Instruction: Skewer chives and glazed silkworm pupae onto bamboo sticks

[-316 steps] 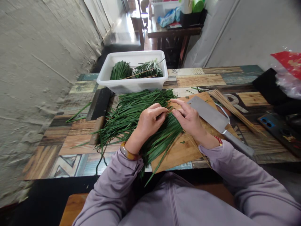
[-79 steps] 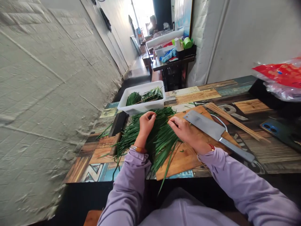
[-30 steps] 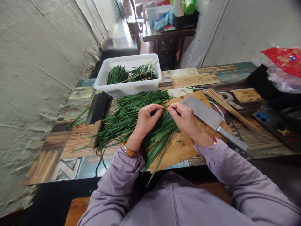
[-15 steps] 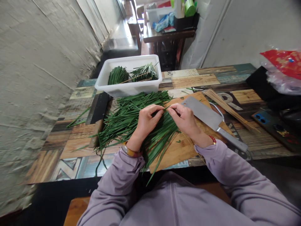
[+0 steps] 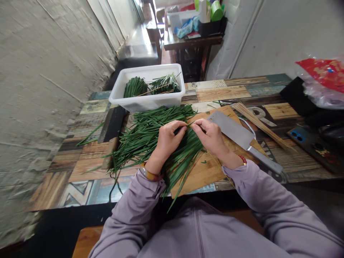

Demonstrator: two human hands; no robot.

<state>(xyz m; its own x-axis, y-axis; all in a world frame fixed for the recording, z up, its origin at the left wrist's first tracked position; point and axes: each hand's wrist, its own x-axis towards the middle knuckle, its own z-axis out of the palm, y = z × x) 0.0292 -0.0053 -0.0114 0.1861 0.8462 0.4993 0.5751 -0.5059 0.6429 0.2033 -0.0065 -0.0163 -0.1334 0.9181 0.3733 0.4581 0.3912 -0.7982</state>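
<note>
Long green garlic chives (image 5: pixel 145 125) lie in a loose heap across a wooden cutting board (image 5: pixel 212 168), their leaf ends hanging over the table's front edge. Over the heap, my left hand (image 5: pixel 171 136) is closed in a pinch, thumb against forefinger. Facing it, my right hand (image 5: pixel 209 134) pinches the same way, its fingertips a little apart from the left's. A thin green strand, seemingly chive, spans the two pinches. Below my right hand a thin bamboo skewer (image 5: pixel 228 179) sticks out; whether that hand holds it is hidden. A cleaver (image 5: pixel 233 129) lies flat right of my right hand.
Behind the heap stands a white plastic tub (image 5: pixel 147 104) with chive bundles and skewers inside. Bamboo skewers (image 5: pixel 263 125) lie beyond the cleaver. A phone-like dark object (image 5: pixel 314 147) and a red plastic bag (image 5: pixel 325 75) are at right. A rough wall borders the left.
Hardly anything differs. Both hands keep their pinch at the same spot over the chives, and the view has shifted very slightly.
</note>
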